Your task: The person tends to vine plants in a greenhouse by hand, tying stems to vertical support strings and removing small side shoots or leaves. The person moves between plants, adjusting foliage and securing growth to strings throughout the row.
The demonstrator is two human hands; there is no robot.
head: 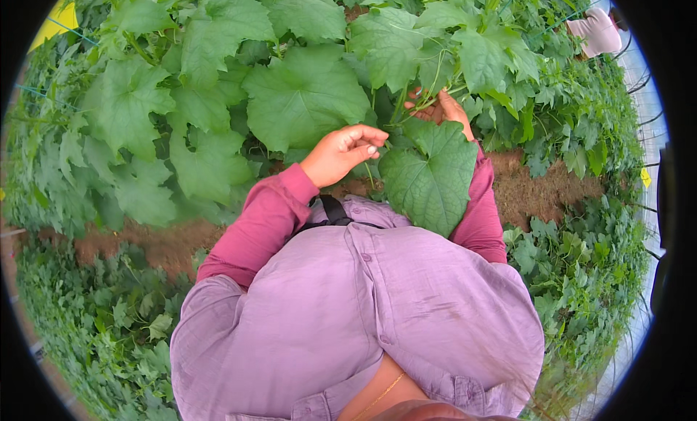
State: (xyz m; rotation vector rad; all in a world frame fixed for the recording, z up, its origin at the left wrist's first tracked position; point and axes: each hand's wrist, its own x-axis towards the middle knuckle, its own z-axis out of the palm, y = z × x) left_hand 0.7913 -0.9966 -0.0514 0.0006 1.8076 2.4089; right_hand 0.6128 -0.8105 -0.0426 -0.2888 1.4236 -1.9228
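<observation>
My left hand (pixel 343 151) is in front of my waist, its thumb and fingertips brought together beside the stem of a large green leaf (pixel 430 173). Whether something thin is pinched there is too small to tell. Farther forward and to the right, my right hand (pixel 444 110) has its fingers around a green vine stem (pixel 422 105) with thin curling tendrils (pixel 438 75). The big leaf hangs over part of my right forearm. Another broad lobed leaf (pixel 305 100) spreads beyond my left hand.
Dense leafy vines (pixel 212 45) fill the area ahead, with blue strings at the edges. Bare brown soil (pixel 544 189) runs between the rows. More plants (pixel 109 312) grow behind me. A person in a pale top (pixel 596 33) is at the far upper right. A yellow sheet (pixel 57 21) hangs upper left.
</observation>
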